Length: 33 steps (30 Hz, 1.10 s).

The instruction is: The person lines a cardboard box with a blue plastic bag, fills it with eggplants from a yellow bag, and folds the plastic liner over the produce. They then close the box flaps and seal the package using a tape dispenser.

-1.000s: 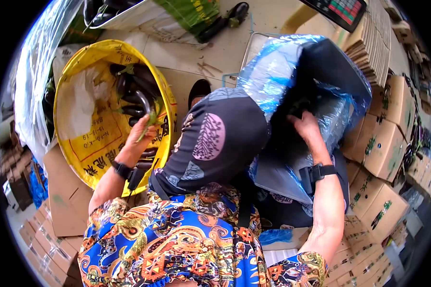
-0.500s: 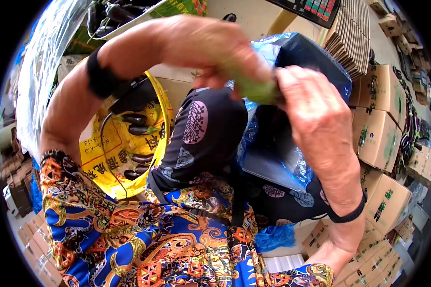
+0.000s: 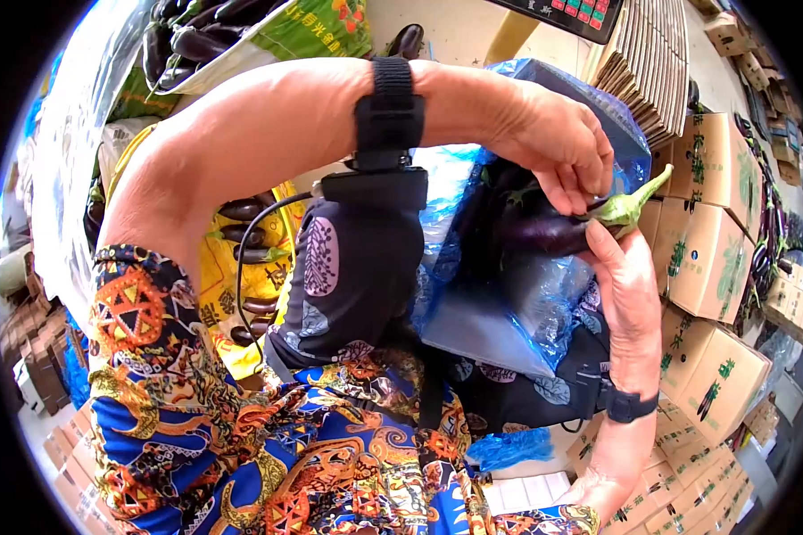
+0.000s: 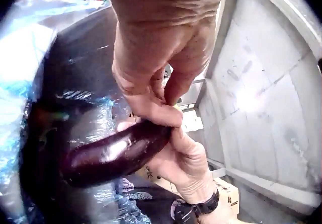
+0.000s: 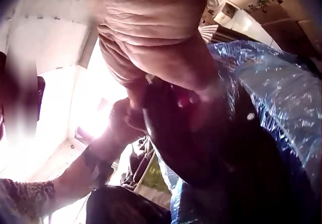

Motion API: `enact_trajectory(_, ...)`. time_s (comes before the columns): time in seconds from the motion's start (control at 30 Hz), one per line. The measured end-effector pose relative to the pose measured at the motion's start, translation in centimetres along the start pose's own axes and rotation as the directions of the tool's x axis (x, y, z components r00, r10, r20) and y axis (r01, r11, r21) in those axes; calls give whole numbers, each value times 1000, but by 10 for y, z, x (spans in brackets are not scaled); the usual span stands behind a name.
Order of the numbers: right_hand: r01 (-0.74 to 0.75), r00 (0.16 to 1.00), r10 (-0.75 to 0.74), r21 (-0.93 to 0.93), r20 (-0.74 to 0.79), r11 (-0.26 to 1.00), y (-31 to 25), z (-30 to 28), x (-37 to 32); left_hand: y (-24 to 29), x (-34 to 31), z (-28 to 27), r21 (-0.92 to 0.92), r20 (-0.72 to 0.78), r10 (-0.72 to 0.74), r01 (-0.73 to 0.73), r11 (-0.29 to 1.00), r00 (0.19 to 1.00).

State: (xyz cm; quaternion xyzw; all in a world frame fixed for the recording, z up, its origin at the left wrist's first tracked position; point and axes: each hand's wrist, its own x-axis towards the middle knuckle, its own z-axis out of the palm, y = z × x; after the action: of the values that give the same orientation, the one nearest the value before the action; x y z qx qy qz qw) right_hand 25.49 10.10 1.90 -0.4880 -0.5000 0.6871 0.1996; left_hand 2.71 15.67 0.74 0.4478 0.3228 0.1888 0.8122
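A dark purple eggplant [image 3: 544, 234] with a green stem end [image 3: 629, 209] lies level over the open mouth of a box lined with blue plastic [image 3: 446, 192]. My right hand [image 3: 632, 290] grips it near the stem from the right, thumb on top. From above, my left hand [image 3: 553, 134] pinches it beside the green cap. In the left wrist view the glossy eggplant [image 4: 115, 156] points down-left from both hands, the left [image 4: 156, 58] above and the right [image 4: 183, 166] below. The right wrist view shows it darkly [image 5: 173, 138] under my right hand [image 5: 151, 38].
Several eggplants lie in a yellow tub [image 3: 227, 343], partly behind my left arm. More fill a white-edged container [image 3: 210, 45] at upper left. Flattened cardboard [image 3: 656, 67] and a scale [image 3: 580, 13] stand beyond the lined box; cartons [image 3: 714, 259] are stacked at right.
My left hand has come from the yellow tub across to the lined box. My right hand has risen out of the box, and both hands now hold the eggplant over it.
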Motion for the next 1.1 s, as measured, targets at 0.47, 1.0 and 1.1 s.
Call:
enact_trajectory(0.47,-194,981,153,-695,-121,692,-22,20,13,-150,92,-22,698,544,-216,-581,-419,811)
enact_trajectory(1.0,-161,986,95,-912,-135,378,63,21,65,-136,69,-30,909,372,-178,-397,-129,911)
enact_trajectory(1.1,-158,987,62,-947,-146,281,62,27,62,-133,66,-31,936,332,-176,-347,-63,927)
